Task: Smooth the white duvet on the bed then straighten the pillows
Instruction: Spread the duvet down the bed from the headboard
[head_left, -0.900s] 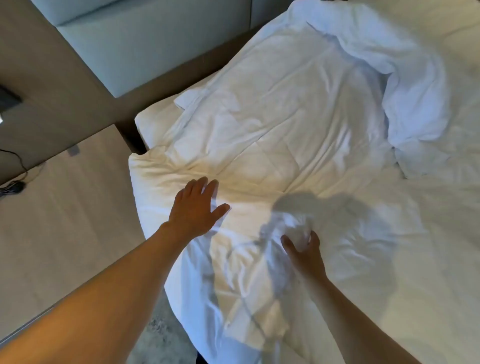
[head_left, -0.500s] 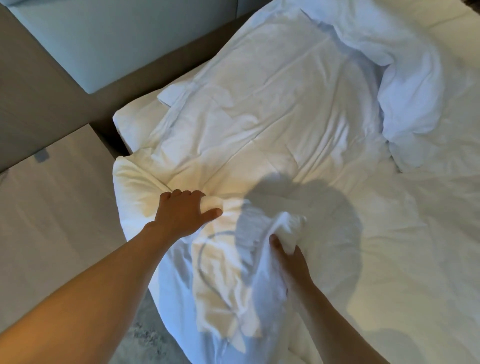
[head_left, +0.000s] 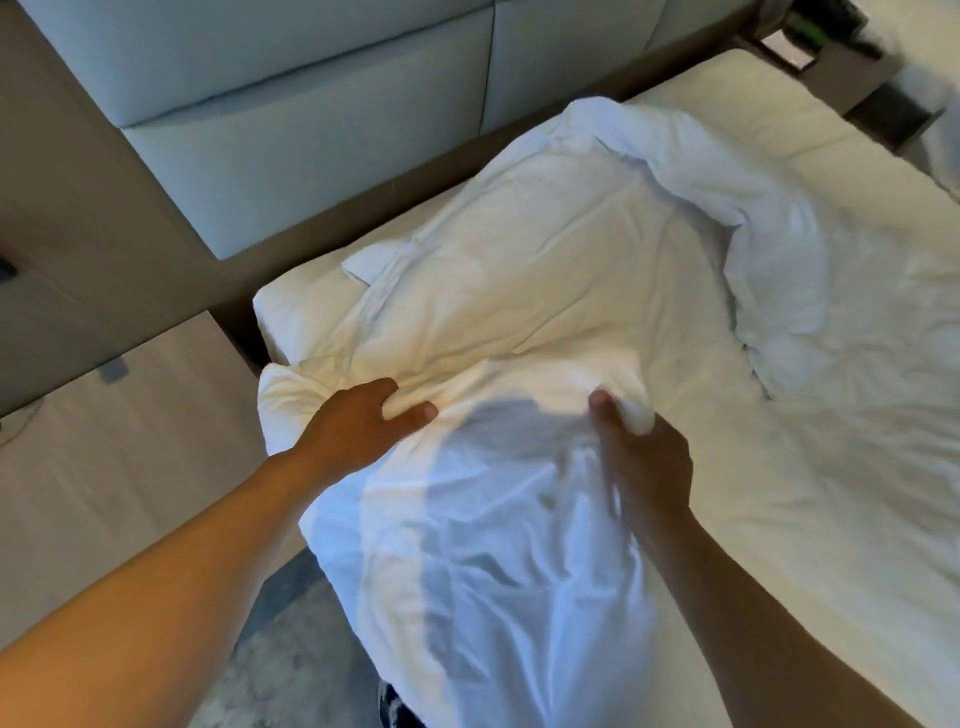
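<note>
**Duvet Handling: Grip Points and Orientation**

The white duvet (head_left: 519, 291) lies bunched on the near-left part of the bed (head_left: 779, 135), close to the padded headboard (head_left: 311, 130), with its near edge spilling over the side of the mattress toward the floor. The left hand (head_left: 358, 431) pinches a fold of the duvet between thumb and curled fingers. The right hand (head_left: 644, 457) grips a bunched wad of the same fabric, fingers curled round it; this hand is motion-blurred, so finer finger detail cannot be told.

Handling: the duvet appears soft, limp and light for its bulk. It creases freely and offers no stiffness, so a single grip point would likely only drag a local ridge. Hold is best taken at two separated points along one edge, as both hands now do, so that tension spreads across the width.

Orientation: the heaped mass runs diagonally from the near-left corner toward the far right, where a thick rolled ridge (head_left: 769, 249) folds back on itself. The long axis follows that diagonal and is judged misaligned with the bed. No pillow can be identified with certainty.
</note>
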